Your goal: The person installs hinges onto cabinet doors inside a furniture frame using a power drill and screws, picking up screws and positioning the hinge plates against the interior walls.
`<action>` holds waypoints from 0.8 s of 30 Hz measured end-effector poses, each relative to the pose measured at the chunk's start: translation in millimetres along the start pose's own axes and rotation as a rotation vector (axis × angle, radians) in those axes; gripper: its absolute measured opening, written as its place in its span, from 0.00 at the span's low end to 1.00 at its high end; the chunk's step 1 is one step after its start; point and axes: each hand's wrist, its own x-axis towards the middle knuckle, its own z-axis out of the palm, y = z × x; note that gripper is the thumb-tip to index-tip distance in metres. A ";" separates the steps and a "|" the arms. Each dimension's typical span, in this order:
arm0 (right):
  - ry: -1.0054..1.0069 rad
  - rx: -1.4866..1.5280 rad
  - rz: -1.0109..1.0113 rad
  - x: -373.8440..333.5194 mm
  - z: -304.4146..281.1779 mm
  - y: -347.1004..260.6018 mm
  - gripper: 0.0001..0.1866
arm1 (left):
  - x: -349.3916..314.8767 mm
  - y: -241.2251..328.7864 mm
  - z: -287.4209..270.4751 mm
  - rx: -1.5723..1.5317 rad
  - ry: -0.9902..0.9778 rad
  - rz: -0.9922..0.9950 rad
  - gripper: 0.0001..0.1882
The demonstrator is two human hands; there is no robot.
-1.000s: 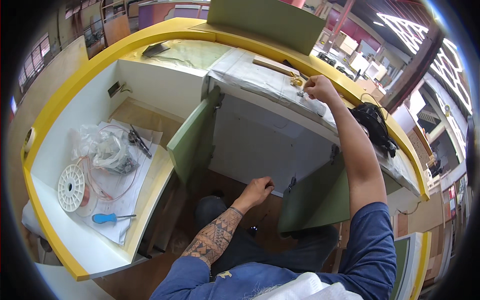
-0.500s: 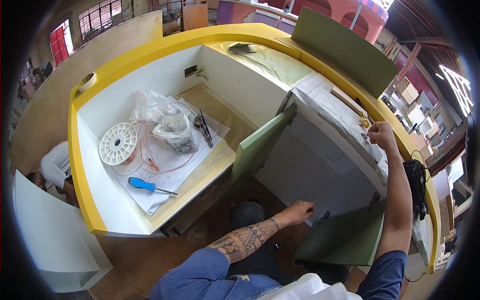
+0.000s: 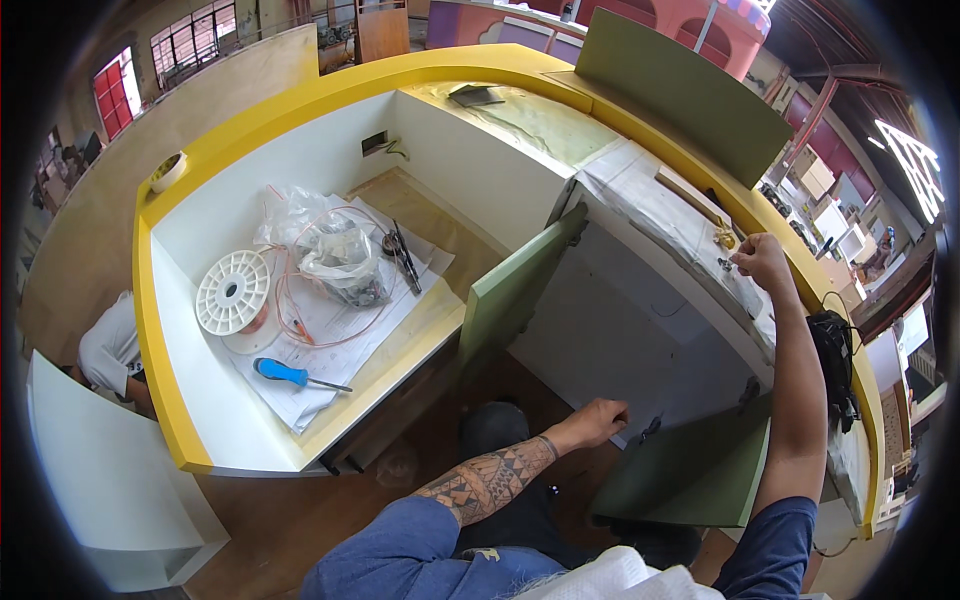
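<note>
My right hand (image 3: 763, 262) reaches over the covered right-hand top, its fingers pinched together beside small dark metal pieces (image 3: 727, 266). Whatever is between those fingertips is too small to make out. A bit of yellow, brass-like hardware (image 3: 725, 238) lies just beyond them. In front of the open cupboard, my left hand (image 3: 597, 422) hangs with curled fingers; their contents, if any, are hidden. Below and right of it is a green cupboard door (image 3: 690, 470), swung open with dark hinges (image 3: 650, 428). A second green door (image 3: 520, 285) stands open on the cupboard's left side.
A white, yellow-edged counter recess (image 3: 190, 245) at left holds papers, a white wire spool (image 3: 232, 292), clear plastic bags (image 3: 345, 262) and a blue-handled screwdriver (image 3: 285, 372). A wooden strip (image 3: 690, 193) and black cables (image 3: 832, 365) lie at right. Another person (image 3: 110, 345) is at far left.
The view has shifted slightly. My right hand has moved a little up, staying by the small metal pieces; my left hand keeps almost the same place.
</note>
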 end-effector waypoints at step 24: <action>0.031 0.583 0.097 -28.2 -4.3 -0.8 0.14 | 2.8 -39.1 16.2 0.293 -0.087 -0.030 0.16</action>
